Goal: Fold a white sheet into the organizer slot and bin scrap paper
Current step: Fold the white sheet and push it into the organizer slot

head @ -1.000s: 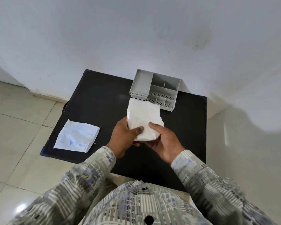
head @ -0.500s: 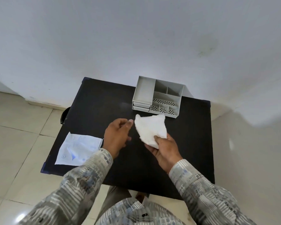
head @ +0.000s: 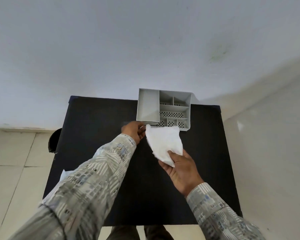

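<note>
A folded white sheet (head: 164,144) is pinched at its near corner by my right hand (head: 182,170), and it hangs just in front of the grey organizer (head: 148,104). The organizer stands at the back of the black table (head: 97,122), with a long slot on its left and several small perforated compartments on its right. My left hand (head: 132,131) reaches to the low drawer front at the organizer's left corner, fingers curled against it. Whether they grip it is hidden. The printed scrap paper (head: 64,175) shows only a corner behind my left sleeve.
A dark round container (head: 53,142) sits on the floor at the table's left edge. The white wall rises directly behind the organizer. Tiled floor lies to the left, and a pale wall stands close on the right.
My left hand let go of the sheet and moved forward to the organizer's drawer front. My right hand carried the sheet closer to the organizer. My head moved forward over the table.
</note>
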